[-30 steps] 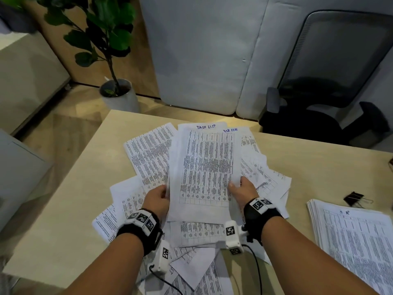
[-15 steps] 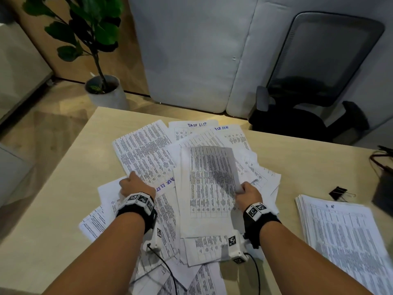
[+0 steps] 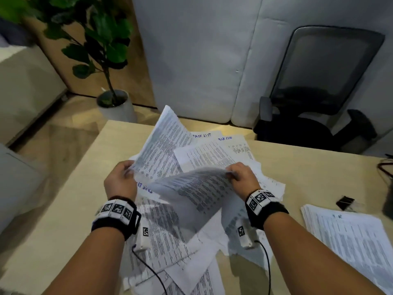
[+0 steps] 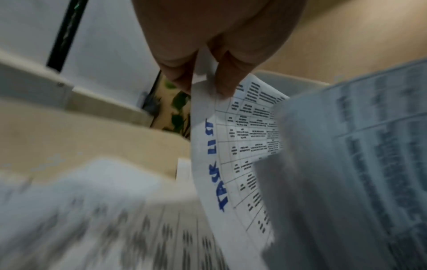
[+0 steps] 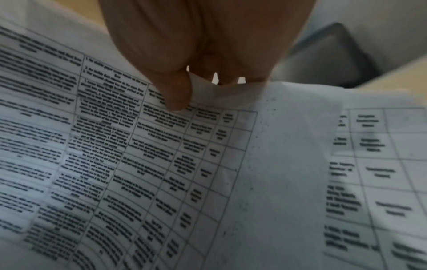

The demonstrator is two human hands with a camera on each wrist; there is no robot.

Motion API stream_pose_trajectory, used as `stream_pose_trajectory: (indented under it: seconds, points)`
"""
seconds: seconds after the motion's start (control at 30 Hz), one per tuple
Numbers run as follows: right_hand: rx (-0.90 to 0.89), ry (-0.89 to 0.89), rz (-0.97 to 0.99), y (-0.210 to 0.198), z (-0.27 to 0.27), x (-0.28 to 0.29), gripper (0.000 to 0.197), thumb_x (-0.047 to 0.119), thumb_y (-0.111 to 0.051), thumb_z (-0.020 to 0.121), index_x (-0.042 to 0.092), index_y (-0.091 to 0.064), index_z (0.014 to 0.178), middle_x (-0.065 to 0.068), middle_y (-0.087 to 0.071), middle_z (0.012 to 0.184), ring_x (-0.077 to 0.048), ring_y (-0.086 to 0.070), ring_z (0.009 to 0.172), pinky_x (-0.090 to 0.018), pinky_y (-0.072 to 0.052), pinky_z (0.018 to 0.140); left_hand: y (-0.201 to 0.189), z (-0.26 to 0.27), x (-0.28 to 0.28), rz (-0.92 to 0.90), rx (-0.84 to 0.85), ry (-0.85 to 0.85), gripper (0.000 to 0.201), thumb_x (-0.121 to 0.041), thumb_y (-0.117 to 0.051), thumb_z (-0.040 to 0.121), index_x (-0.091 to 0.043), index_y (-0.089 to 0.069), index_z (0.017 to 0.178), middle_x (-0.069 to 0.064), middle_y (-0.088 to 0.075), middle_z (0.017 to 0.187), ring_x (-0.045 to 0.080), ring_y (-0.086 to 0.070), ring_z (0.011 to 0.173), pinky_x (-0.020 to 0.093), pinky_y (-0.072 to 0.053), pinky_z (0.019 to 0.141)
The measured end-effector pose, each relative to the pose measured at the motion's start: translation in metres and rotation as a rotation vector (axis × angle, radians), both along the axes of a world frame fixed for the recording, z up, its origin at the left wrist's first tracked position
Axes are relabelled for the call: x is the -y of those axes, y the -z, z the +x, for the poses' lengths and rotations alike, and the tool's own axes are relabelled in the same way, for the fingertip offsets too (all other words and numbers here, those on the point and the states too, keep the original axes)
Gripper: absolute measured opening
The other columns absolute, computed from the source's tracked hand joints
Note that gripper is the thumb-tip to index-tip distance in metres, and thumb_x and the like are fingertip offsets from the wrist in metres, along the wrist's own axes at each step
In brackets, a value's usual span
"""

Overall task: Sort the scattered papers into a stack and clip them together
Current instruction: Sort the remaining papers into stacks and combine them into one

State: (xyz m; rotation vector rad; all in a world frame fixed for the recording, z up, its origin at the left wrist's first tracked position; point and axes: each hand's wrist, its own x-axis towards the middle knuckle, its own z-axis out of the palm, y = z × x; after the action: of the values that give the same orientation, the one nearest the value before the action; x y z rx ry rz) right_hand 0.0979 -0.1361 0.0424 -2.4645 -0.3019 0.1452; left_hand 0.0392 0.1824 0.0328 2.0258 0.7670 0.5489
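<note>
Printed white sheets lie scattered in a loose pile [image 3: 214,154] on the wooden desk [image 3: 70,209]. My left hand [image 3: 120,180] pinches the corner of one sheet [image 3: 161,150] and holds it lifted and tilted up; in the left wrist view the pinched sheet [image 4: 233,164] reads "TASK LIST" in blue. My right hand [image 3: 241,177] pinches the edge of another sheet [image 3: 191,192], which curls in the air above the pile and looks blurred. In the right wrist view thumb and fingers [image 5: 177,93] grip that printed table sheet [image 5: 161,155].
A neat stack of papers [image 3: 348,243] lies at the right of the desk, with a black binder clip [image 3: 345,202] just behind it. A dark cable [image 3: 385,167] sits at the far right edge. An office chair [image 3: 319,92] and a potted plant [image 3: 112,99] stand beyond the desk.
Both hands have lifted sheets off the pile. The left hand moved from resting on the papers to raising a sheet; the right-hand sheet has swung up and curled.
</note>
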Motion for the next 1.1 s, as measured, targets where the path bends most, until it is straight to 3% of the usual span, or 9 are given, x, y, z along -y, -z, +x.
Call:
stream_pose_trajectory:
  seconds: [0.23, 0.37, 0.5, 0.6, 0.67, 0.73, 0.87, 0.97, 1.1]
  points:
    - [0.630, -0.301, -0.087, -0.061, 0.003, -0.070, 0.029, -0.001, -0.072, 0.065, 0.023, -0.069, 0.081, -0.005, -0.043, 0.145, -0.033, -0.029, 0.137, -0.053, -0.025, 0.108, -0.077, 0.000, 0.002, 0.322, 0.194, 0.499, 0.025, 0.006, -0.068, 0.076, -0.017, -0.075, 0.083, -0.003, -0.070, 0.082, 0.012, -0.064, 0.074, 0.017, -0.051, 0.070]
    - [0.727, -0.431, -0.215, -0.077, 0.003, -0.089, 0.033, -0.002, -0.067, 0.067, 0.026, -0.069, 0.084, 0.003, -0.061, 0.123, -0.025, -0.039, 0.135, -0.056, -0.019, 0.114, -0.108, -0.007, 0.019, 0.282, 0.318, 0.650, 0.017, 0.005, -0.071, 0.079, -0.010, -0.076, 0.086, -0.004, -0.073, 0.084, 0.009, -0.066, 0.080, 0.022, -0.051, 0.076]
    - [0.682, -0.224, 0.039, -0.073, 0.018, -0.071, 0.031, -0.005, -0.062, 0.066, 0.016, -0.070, 0.087, -0.003, -0.067, 0.087, -0.028, -0.063, 0.086, -0.047, -0.049, 0.088, -0.109, -0.012, 0.021, -0.061, 0.385, 0.460, 0.014, -0.024, -0.059, 0.093, -0.019, -0.068, 0.103, -0.018, -0.070, 0.089, 0.000, -0.063, 0.087, 0.010, -0.049, 0.074]
    - [0.565, -0.018, 0.245, -0.073, 0.026, -0.047, 0.025, -0.002, -0.057, 0.077, 0.012, -0.072, 0.090, -0.002, -0.065, 0.087, -0.020, -0.061, 0.081, -0.024, -0.048, 0.078, -0.091, -0.016, 0.015, -0.245, 0.438, 0.405, 0.042, -0.049, -0.041, 0.097, -0.021, -0.057, 0.123, -0.001, -0.066, 0.117, 0.006, -0.061, 0.110, 0.016, -0.046, 0.093]
    - [0.531, 0.072, 0.331, -0.075, 0.027, -0.033, 0.017, -0.002, -0.063, 0.080, 0.010, -0.071, 0.089, 0.000, -0.063, 0.086, -0.008, -0.055, 0.079, -0.008, -0.039, 0.075, -0.079, -0.015, 0.021, -0.329, 0.413, 0.385, 0.039, -0.031, -0.034, 0.103, -0.017, -0.043, 0.139, 0.004, -0.056, 0.132, 0.001, -0.053, 0.120, 0.010, -0.040, 0.096]
    - [0.496, 0.113, 0.398, -0.074, 0.026, -0.023, 0.012, 0.002, -0.065, 0.083, 0.012, -0.069, 0.088, 0.000, -0.061, 0.086, -0.007, -0.055, 0.079, -0.012, -0.041, 0.074, -0.073, -0.012, 0.033, -0.401, 0.354, 0.374, 0.046, -0.013, -0.040, 0.102, -0.017, -0.030, 0.147, -0.002, -0.049, 0.138, 0.005, -0.044, 0.131, 0.009, -0.037, 0.096]
    - [0.337, 0.144, 0.702, -0.073, 0.020, -0.009, 0.021, 0.007, -0.062, 0.088, 0.027, -0.060, 0.081, -0.009, -0.062, 0.088, -0.016, -0.056, 0.079, -0.033, -0.049, 0.070, -0.060, -0.002, 0.050, -0.482, 0.217, 0.466, 0.072, -0.001, -0.072, 0.077, -0.021, -0.039, 0.137, -0.008, -0.056, 0.134, 0.007, -0.044, 0.132, 0.033, -0.029, 0.109]
    - [0.223, 0.139, 0.883, -0.074, 0.009, -0.002, 0.027, 0.001, -0.059, 0.089, 0.026, -0.052, 0.091, -0.003, -0.060, 0.091, -0.014, -0.057, 0.080, -0.028, -0.049, 0.068, -0.067, 0.005, 0.073, -0.456, 0.239, 0.490, 0.050, 0.008, -0.064, 0.085, -0.006, -0.046, 0.129, 0.006, -0.062, 0.126, 0.011, -0.058, 0.118, 0.031, -0.047, 0.099]
    - [0.241, 0.245, 0.954, -0.069, -0.004, 0.000, 0.049, -0.007, -0.059, 0.084, 0.033, -0.042, 0.107, 0.004, -0.061, 0.101, -0.011, -0.061, 0.095, -0.038, -0.052, 0.088, -0.079, 0.014, 0.097, -0.414, 0.347, 0.427, 0.040, 0.009, -0.054, 0.090, -0.008, -0.050, 0.126, 0.004, -0.066, 0.116, 0.009, -0.064, 0.106, 0.028, -0.053, 0.089]
